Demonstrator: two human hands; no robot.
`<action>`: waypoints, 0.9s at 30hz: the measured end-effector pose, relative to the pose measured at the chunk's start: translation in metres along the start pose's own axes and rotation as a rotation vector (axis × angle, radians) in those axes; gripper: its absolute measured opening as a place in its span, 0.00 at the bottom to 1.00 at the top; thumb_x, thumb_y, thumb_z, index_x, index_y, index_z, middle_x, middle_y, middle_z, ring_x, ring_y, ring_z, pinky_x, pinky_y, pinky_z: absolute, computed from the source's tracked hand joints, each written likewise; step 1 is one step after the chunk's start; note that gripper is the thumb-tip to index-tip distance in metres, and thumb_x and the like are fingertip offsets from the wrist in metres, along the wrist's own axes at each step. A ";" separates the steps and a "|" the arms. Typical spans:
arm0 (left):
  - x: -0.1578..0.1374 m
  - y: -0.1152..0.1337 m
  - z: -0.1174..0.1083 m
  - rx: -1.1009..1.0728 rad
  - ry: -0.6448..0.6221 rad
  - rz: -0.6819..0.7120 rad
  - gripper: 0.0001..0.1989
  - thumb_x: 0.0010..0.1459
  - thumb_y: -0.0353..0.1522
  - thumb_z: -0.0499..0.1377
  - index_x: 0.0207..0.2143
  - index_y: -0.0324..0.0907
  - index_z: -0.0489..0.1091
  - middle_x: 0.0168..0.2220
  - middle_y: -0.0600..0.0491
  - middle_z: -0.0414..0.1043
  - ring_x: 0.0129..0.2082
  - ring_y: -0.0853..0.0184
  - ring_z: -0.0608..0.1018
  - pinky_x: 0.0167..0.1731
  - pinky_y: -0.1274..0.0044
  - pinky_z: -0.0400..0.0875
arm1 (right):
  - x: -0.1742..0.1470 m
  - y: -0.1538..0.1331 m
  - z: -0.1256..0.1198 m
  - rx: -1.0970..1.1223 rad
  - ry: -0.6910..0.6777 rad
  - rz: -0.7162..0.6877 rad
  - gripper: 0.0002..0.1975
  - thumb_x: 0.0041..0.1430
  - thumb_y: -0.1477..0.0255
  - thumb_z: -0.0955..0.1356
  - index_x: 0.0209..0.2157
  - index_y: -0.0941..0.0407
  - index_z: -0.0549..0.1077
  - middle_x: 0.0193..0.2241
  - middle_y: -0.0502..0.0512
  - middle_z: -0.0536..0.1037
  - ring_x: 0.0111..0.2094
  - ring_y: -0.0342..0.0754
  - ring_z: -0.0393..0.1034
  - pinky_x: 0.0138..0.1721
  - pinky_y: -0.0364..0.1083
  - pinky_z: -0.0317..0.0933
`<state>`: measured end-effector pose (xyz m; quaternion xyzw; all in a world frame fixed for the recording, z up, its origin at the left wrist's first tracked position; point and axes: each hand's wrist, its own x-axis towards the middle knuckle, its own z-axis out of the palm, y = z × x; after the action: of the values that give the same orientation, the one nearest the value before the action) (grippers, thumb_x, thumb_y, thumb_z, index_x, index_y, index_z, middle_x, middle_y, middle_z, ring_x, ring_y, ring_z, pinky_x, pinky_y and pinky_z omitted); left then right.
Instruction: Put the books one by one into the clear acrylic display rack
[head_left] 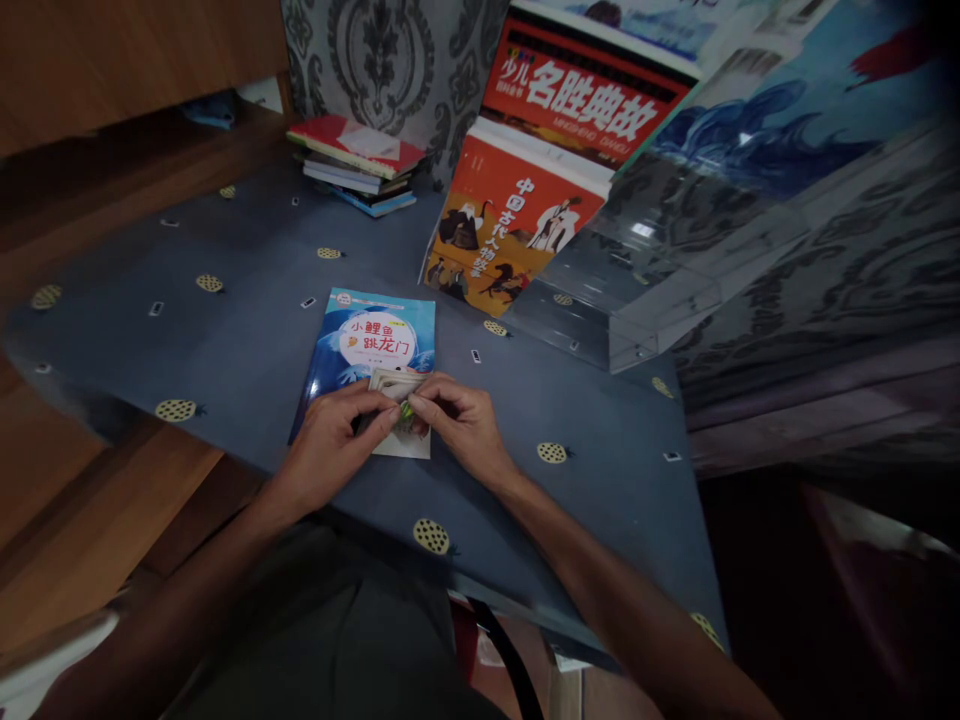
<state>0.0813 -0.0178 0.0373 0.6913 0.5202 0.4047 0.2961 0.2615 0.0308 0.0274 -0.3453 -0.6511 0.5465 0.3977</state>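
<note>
My left hand (341, 435) and my right hand (465, 420) meet over a blue picture book (379, 330), near the table's front edge. Thumbs and forefingers of both hands are closed in a pinch on a small green piece (406, 411), too small to name. Just behind the fingertips shows a pale paper (394, 380) with printed lines. A white sheet (412, 447) reaches out below the hands. The fingers hide the lower part of the book's cover, and how the papers join cannot be made out.
A blue cloth with pineapple prints covers the table (247, 340). Several stacked books (360, 165) lie at the back left. Upright red and orange books (517, 220) stand in a clear acrylic rack (667, 310) at the right. Patterned wallpaper is behind.
</note>
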 end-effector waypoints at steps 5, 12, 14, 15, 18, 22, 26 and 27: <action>0.001 0.001 0.000 0.033 0.000 0.002 0.13 0.66 0.36 0.56 0.31 0.43 0.78 0.29 0.54 0.77 0.30 0.68 0.76 0.31 0.75 0.67 | -0.004 0.004 -0.001 0.089 -0.001 0.025 0.17 0.59 0.55 0.72 0.27 0.53 0.75 0.28 0.50 0.73 0.27 0.43 0.69 0.32 0.46 0.70; 0.000 -0.001 0.003 0.040 0.032 0.007 0.12 0.65 0.37 0.58 0.33 0.45 0.79 0.32 0.53 0.79 0.30 0.66 0.77 0.30 0.74 0.68 | -0.018 0.004 -0.001 0.088 0.074 0.054 0.13 0.63 0.57 0.70 0.39 0.51 0.77 0.38 0.54 0.78 0.37 0.47 0.71 0.38 0.48 0.71; 0.000 -0.001 0.004 0.040 0.041 0.012 0.11 0.65 0.37 0.58 0.34 0.45 0.79 0.33 0.52 0.79 0.31 0.66 0.78 0.31 0.74 0.68 | -0.025 0.007 -0.003 0.146 0.096 0.047 0.13 0.65 0.58 0.68 0.45 0.50 0.75 0.43 0.55 0.78 0.37 0.46 0.72 0.37 0.48 0.72; -0.001 -0.001 0.005 0.036 0.045 0.015 0.11 0.65 0.37 0.58 0.34 0.45 0.79 0.33 0.52 0.79 0.31 0.66 0.78 0.30 0.74 0.68 | -0.029 0.008 -0.004 0.171 0.104 0.040 0.13 0.65 0.59 0.68 0.46 0.49 0.75 0.46 0.55 0.77 0.37 0.46 0.72 0.36 0.48 0.72; -0.001 -0.001 0.005 0.034 0.052 0.017 0.12 0.65 0.37 0.57 0.34 0.45 0.79 0.32 0.53 0.78 0.30 0.67 0.77 0.30 0.75 0.67 | -0.041 0.012 -0.007 0.178 0.106 0.016 0.11 0.64 0.63 0.69 0.46 0.50 0.74 0.53 0.57 0.73 0.39 0.46 0.74 0.40 0.49 0.74; -0.001 -0.001 0.005 0.034 0.055 0.022 0.12 0.65 0.37 0.58 0.33 0.44 0.79 0.30 0.53 0.77 0.30 0.67 0.76 0.30 0.75 0.67 | -0.050 0.013 -0.009 0.015 0.103 -0.059 0.06 0.65 0.69 0.69 0.44 0.49 0.76 0.54 0.56 0.72 0.45 0.46 0.75 0.50 0.52 0.72; 0.000 -0.001 0.005 0.032 0.050 0.035 0.12 0.65 0.37 0.57 0.33 0.44 0.79 0.31 0.54 0.77 0.30 0.67 0.77 0.31 0.75 0.68 | -0.046 0.013 -0.008 -0.292 0.090 -0.226 0.10 0.65 0.73 0.69 0.45 0.48 0.78 0.50 0.56 0.75 0.50 0.49 0.73 0.54 0.54 0.70; 0.000 -0.001 0.005 0.032 0.046 0.036 0.12 0.65 0.37 0.57 0.33 0.44 0.79 0.31 0.54 0.77 0.31 0.67 0.77 0.31 0.76 0.68 | -0.045 0.013 -0.008 -0.355 0.089 -0.271 0.10 0.66 0.74 0.69 0.45 0.48 0.78 0.49 0.56 0.76 0.50 0.50 0.72 0.53 0.54 0.70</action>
<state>0.0849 -0.0178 0.0336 0.6958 0.5206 0.4174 0.2658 0.2886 -0.0033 0.0090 -0.3431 -0.7591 0.3494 0.4289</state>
